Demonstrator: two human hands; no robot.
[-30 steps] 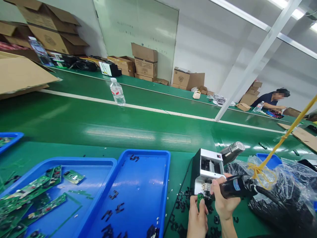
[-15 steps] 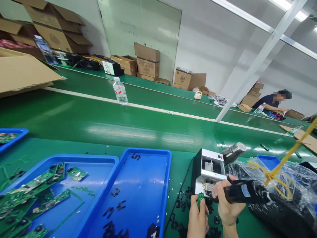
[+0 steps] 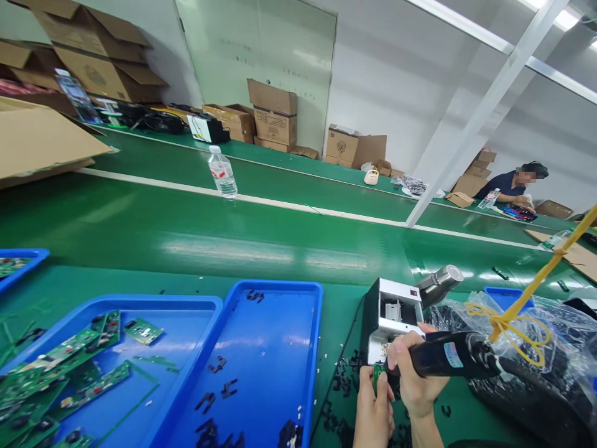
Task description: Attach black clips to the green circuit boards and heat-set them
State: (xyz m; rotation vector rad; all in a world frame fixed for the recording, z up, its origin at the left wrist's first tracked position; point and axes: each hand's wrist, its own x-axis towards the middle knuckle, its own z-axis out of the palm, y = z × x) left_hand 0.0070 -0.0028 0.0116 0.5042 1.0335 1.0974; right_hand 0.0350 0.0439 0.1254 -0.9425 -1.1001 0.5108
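Note:
My left hand pinches a small green circuit board upright between thumb and fingers. Wrapped round a black electric screwdriver is my right hand; the tool lies nearly level, its front end pointing left at the board. Whether the tip touches the board is hidden behind my fingers. Just beyond both hands stands a black and silver screw feeder. Small black plastic clips lie loose on the green bench around my left hand.
A blue tray holds black clips; another blue tray holds green circuit boards. A yellow cord hangs onto the screwdriver. Plastic bags lie at right, a metal cylinder behind the feeder. A water bottle and a person are farther off.
My right hand and the screwdriver have shifted a little left, closer to the board in my left hand. The far person has raised a hand toward the head.

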